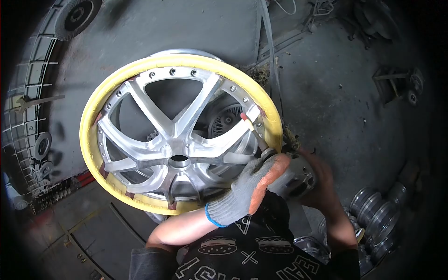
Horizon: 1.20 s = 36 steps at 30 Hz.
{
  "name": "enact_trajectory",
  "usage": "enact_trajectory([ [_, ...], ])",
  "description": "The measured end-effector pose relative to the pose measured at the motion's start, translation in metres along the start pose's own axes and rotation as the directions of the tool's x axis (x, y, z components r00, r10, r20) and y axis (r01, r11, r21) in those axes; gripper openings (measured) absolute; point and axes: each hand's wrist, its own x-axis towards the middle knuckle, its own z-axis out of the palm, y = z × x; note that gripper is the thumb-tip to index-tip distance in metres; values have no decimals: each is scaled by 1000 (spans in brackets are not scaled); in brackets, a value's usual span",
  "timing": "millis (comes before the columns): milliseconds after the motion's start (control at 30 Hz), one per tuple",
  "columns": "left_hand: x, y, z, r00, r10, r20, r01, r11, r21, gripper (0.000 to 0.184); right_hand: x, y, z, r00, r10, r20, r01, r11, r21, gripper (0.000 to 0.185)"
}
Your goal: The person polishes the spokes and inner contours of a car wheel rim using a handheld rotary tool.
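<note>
A large silver alloy wheel (175, 126) with many spokes lies in front of me, its rim wrapped in yellow tape (88, 135). My left hand (249, 186), in a grey and orange glove with a blue cuff, is closed round the front of a rotary tool (268, 151). The tool's thin shaft ends in a small reddish tip (244, 116) at a spoke on the wheel's right side. My right hand (317, 182), bare and blurred, is around the silver rear body of the tool (296, 175); its fingers are partly hidden.
Several metal rims (375, 212) are piled at the lower right. A metal rack (32, 102) with small wheels runs along the left, and a dark wheel (77, 18) is at the upper left. A small metal stand (396, 84) is at the right.
</note>
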Motion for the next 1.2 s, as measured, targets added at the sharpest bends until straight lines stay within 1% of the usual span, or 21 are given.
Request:
enact_trajectory([
  [33,-2,3,-12,975,-217,56,220,974,-54,42,-1,-1,1,1000,-29,6,30,999,-14,101],
  [67,-7,-14,-7,944,326,46,-325,945,-26,42,0,-6,1,1000,-30,7,30,999,-14,101],
  [100,-9,-31,1,634,773,23,-773,634,13,43,1,-13,1,999,-52,-4,52,999,8,96],
  [200,0,1,24,940,184,287,-167,983,-81,39,-10,-16,11,999,-48,17,48,999,20,95],
  [300,5,1,42,847,-263,461,310,950,-28,37,-18,-20,20,997,-21,68,19,1000,24,99],
  [333,-2,-22,48,985,-152,76,128,956,263,35,-19,-23,23,996,-21,89,17,999,40,99],
  [367,-14,-50,54,960,110,-256,59,819,571,35,-21,-27,26,996,-21,89,18,999,37,99],
  [400,-25,-79,61,780,447,-438,124,576,808,34,-23,-32,29,995,-37,89,34,999,28,99],
  [433,-35,-103,70,494,762,-418,304,299,905,34,-24,-36,33,995,-53,90,51,998,20,99],
  [500,-34,-119,94,186,962,-199,548,67,834,35,-25,-42,40,992,-58,115,51,997,60,101],
  [600,-40,-127,98,272,962,-17,602,-156,783,40,-27,-49,49,987,-74,143,62,994,88,103],
  [667,-69,-133,54,96,972,-213,82,206,975,38,-25,-51,54,986,-84,143,73,994,76,103],
  [700,-57,-131,76,97,972,-213,86,206,975,38,-24,-51,55,986,-102,130,91,992,82,102],
  [733,-33,-128,117,197,974,-115,527,-7,850,40,-23,-50,55,986,-118,118,109,990,86,102],
  [800,-20,-124,134,329,942,-73,820,-247,516,42,-22,-46,53,989,-114,92,104,988,110,102],
  [833,-20,-120,124,201,965,-171,470,58,881,43,-21,-43,51,992,-110,69,100,986,135,101],
  [900,-23,-111,105,139,937,-319,-55,329,943,44,-15,-42,35,992,-116,42,113,992,61,101],
  [967,-30,-98,86,205,976,-78,309,11,951,47,-11,-37,24,992,-126,18,126,992,-16,100],
  [1067,-30,-76,68,439,875,203,679,-471,563,53,-6,-25,11,997,-82,7,82,996,-43,98],
  [1133,9,-69,99,373,925,77,606,-306,734,60,0,-21,3,998,-67,-6,65,988,-142,96],
  [1200,-1,-53,86,495,839,227,672,-535,511,65,4,-14,0,998,-57,-4,56,994,-88,96],
])
